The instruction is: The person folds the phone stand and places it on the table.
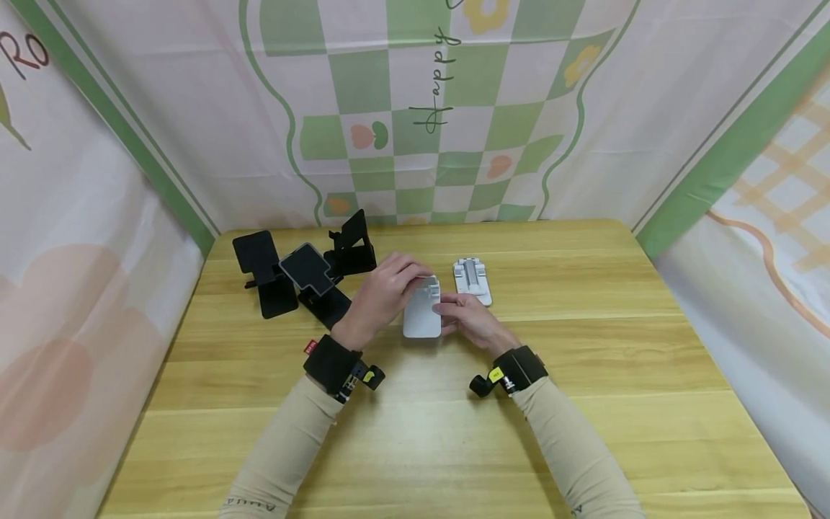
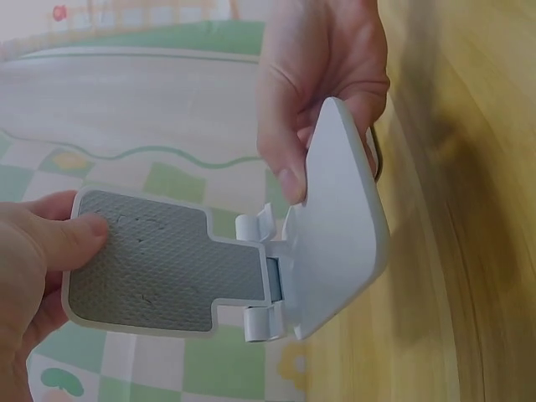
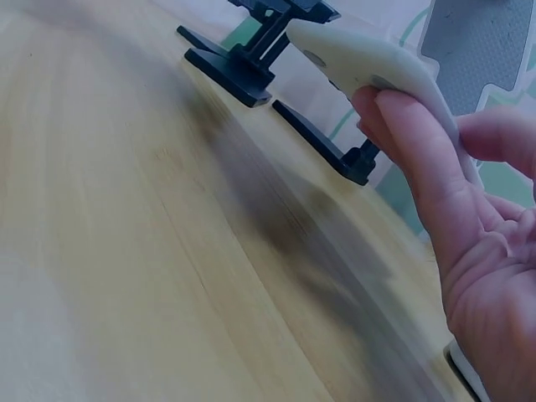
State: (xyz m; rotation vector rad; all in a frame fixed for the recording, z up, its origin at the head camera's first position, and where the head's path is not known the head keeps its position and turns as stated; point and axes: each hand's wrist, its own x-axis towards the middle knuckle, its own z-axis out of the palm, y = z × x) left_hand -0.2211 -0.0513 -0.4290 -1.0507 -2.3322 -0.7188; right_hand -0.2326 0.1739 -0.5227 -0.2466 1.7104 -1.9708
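A white folding phone stand [image 1: 421,317] is held up off the table between both hands. My left hand [image 1: 382,292] pinches its upper plate, which carries a grey textured pad [image 2: 167,260] in the left wrist view. At the edge of the smooth base [image 2: 339,226], my right hand [image 1: 476,321] grips with thumb on one side and fingers on the other. The stand is unfolded at the hinge, the two plates at an angle. Just beyond my right hand, a second white phone stand [image 1: 472,280] lies folded on the table.
Left of my hands are three black phone stands: one at the far left [image 1: 262,270], one in the middle [image 1: 308,270] and one at the back [image 1: 351,249]. The wooden table [image 1: 415,432] meets a patterned cloth [image 1: 415,94] behind.
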